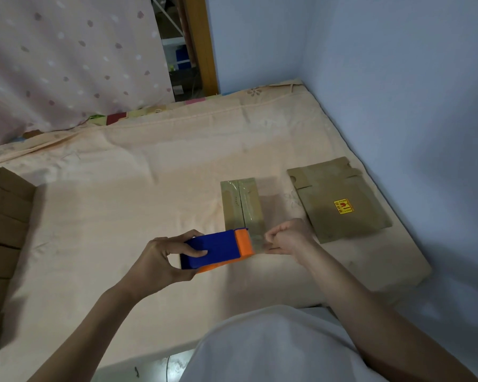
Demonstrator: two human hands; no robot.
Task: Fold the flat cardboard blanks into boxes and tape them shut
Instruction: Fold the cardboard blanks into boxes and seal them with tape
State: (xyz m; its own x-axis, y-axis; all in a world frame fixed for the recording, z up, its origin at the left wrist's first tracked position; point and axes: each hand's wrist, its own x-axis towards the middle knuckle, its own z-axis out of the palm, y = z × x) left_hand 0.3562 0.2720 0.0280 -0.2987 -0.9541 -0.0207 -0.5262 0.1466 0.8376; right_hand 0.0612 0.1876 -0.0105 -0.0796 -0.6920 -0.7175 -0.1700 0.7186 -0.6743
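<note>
One folded box (242,206) lies just beyond the hands, tape along its seam, while the left hand (160,257) grips the blue-and-orange tape dispenser (218,250) and the right hand (286,237) pinches the drawn-out tape end (258,242). Flat blanks (340,199) wait right of the right hand, so much folding likely remains. Everything rests on a peach-sheeted mattress (122,205) against blue walls (398,78).

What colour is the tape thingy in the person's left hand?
The plastic tape dispenser is blue with orange parts, seen in the head view.
</note>
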